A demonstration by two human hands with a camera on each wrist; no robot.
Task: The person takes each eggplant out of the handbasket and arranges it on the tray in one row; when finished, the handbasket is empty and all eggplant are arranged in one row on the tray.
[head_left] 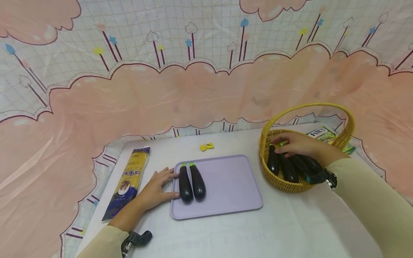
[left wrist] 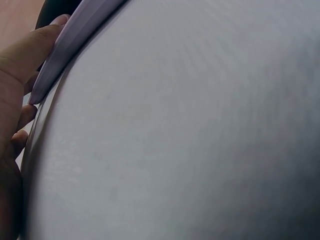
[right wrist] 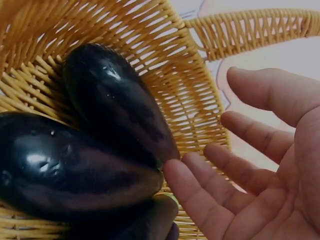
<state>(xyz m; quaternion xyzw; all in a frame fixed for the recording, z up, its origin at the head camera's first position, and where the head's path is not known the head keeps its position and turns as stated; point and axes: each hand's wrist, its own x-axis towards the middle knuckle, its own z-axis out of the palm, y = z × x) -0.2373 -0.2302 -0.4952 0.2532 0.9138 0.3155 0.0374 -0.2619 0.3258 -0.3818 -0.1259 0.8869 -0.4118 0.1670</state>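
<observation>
Two dark purple eggplants [head_left: 185,184] with green stem ends lie side by side at the left of a lilac tray [head_left: 229,186]. My left hand [head_left: 158,189] rests at the tray's left edge, thumb and fingertips at the rim, gripping nothing. In the left wrist view its thumb [left wrist: 42,37] touches the tray's rim. My right hand [head_left: 300,146] reaches into a yellow wicker basket [head_left: 280,184] holding several eggplants [head_left: 288,170]. In the right wrist view its fingers are spread and loosely bent beside the stem ends of the eggplants [right wrist: 120,95], with nothing in the palm.
A yellow and blue pasta packet [head_left: 127,182] lies left of the tray, under the left forearm's side. Behind the tray sits a small yellow wrapped sweet [head_left: 207,146]. A green FOX'S packet [head_left: 322,133] lies behind the basket, whose tall handle [head_left: 309,105] arches over the right hand.
</observation>
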